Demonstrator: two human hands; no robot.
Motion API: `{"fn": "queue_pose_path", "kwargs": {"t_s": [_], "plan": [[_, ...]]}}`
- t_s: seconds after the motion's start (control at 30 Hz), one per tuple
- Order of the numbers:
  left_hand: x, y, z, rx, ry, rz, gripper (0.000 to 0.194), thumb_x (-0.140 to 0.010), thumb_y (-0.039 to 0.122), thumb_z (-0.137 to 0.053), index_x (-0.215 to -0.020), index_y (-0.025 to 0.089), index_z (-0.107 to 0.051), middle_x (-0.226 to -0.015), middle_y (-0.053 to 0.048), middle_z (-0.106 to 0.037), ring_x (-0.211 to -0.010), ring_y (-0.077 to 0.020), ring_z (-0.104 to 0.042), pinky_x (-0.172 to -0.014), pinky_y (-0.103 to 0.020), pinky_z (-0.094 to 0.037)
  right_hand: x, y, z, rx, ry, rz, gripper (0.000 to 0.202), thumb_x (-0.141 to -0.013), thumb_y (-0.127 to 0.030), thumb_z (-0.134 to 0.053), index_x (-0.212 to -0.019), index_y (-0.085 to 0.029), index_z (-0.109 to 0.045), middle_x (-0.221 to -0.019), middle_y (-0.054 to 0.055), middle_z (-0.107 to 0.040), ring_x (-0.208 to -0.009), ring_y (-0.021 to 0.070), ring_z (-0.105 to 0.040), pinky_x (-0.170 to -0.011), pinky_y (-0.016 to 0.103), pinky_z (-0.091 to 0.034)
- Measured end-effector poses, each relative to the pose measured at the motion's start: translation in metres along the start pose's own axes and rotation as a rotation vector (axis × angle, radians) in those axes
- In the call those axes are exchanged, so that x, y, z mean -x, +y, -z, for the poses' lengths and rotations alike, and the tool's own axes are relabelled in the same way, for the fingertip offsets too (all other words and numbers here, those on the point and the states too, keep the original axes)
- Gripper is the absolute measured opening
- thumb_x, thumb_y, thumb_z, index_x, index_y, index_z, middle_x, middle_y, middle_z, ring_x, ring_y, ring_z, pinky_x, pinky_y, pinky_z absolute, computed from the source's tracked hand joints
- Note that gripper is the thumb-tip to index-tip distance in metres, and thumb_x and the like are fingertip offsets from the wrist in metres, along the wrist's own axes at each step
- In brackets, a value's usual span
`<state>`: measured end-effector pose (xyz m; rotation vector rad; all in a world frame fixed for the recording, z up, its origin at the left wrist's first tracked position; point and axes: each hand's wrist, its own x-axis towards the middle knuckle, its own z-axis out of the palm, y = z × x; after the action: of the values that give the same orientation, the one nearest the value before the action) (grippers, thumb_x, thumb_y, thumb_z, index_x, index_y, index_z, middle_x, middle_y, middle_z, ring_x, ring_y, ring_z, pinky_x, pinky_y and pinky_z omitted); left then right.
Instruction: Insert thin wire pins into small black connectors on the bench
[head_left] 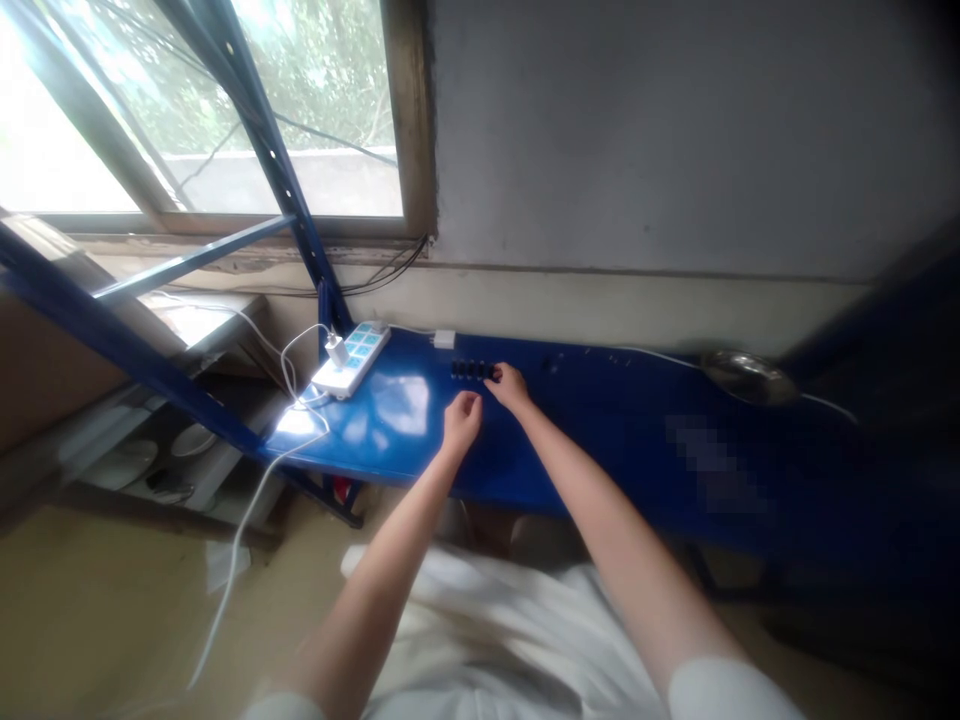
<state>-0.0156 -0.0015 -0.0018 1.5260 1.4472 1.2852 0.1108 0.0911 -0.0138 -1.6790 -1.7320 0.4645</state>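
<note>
A short row of several small black pieces (468, 370) lies on the blue table (600, 430), toward its back edge. My right hand (510, 387) is at the right end of this row, its thumb and fingers closed on a small black piece there. Just in front of the row is my left hand (463, 416), with fingertips drawn together in a pinch. Whether anything is between them is too small to make out. The exact kind of the black pieces does not show.
A white power strip (352, 360) with a plugged-in charger (335, 349) lies at the table's left, its cable trailing to the floor. Behind the row sits a white adapter (444, 340). A shiny metal bowl (742, 377) stands far right. A blue rack post (277, 160) rises at left.
</note>
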Motion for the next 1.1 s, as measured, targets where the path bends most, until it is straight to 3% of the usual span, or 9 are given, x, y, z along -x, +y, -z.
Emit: {"fn": "queue_pose_path", "kwargs": {"t_s": [0.47,0.8,0.97,1.1], "plan": [[0.001,0.000,0.000,0.018,0.027,-0.018,0.020,-0.080,0.032,-0.048,-0.082,0.016,-0.059,-0.060,0.001,-0.054,-0.055,-0.0097,-0.051,-0.055,-0.021,-0.041,0.003,-0.004,-0.007,0.164,0.030,0.011,0.016,-0.074,-0.023,-0.056,-0.088,-0.017,-0.060,-0.093,0.007,-0.063,-0.089,0.0200,-0.056,-0.077,0.031,-0.043],[0.001,-0.001,0.000,-0.003,0.039,-0.019,0.021,-0.080,0.033,-0.047,-0.082,0.016,-0.059,-0.060,0.001,-0.055,-0.056,-0.0100,-0.051,-0.055,-0.021,-0.041,0.005,-0.006,-0.007,0.161,0.034,-0.008,0.013,-0.075,-0.021,-0.053,-0.084,-0.017,-0.061,-0.091,0.006,-0.063,-0.087,0.0194,-0.057,-0.076,0.031,-0.042],[0.001,0.000,0.000,0.014,0.033,-0.017,0.021,-0.080,0.033,-0.047,-0.082,0.016,-0.059,-0.059,0.001,-0.054,-0.054,-0.0097,-0.051,-0.055,-0.020,-0.041,0.007,-0.007,-0.004,0.077,0.042,-0.030,0.016,-0.074,-0.018,-0.054,-0.085,-0.017,-0.065,-0.088,0.005,-0.065,-0.083,0.0179,-0.058,-0.076,0.031,-0.044],[0.001,0.002,0.001,0.018,0.033,-0.006,0.020,-0.080,0.032,-0.047,-0.081,0.016,-0.059,-0.058,0.002,-0.054,-0.053,-0.0092,-0.050,-0.054,-0.020,-0.040,0.008,-0.012,0.005,-0.128,0.110,-0.060,0.018,-0.070,-0.018,-0.056,-0.084,-0.016,-0.068,-0.083,0.006,-0.066,-0.078,0.0177,-0.060,-0.075,0.031,-0.046]]}}
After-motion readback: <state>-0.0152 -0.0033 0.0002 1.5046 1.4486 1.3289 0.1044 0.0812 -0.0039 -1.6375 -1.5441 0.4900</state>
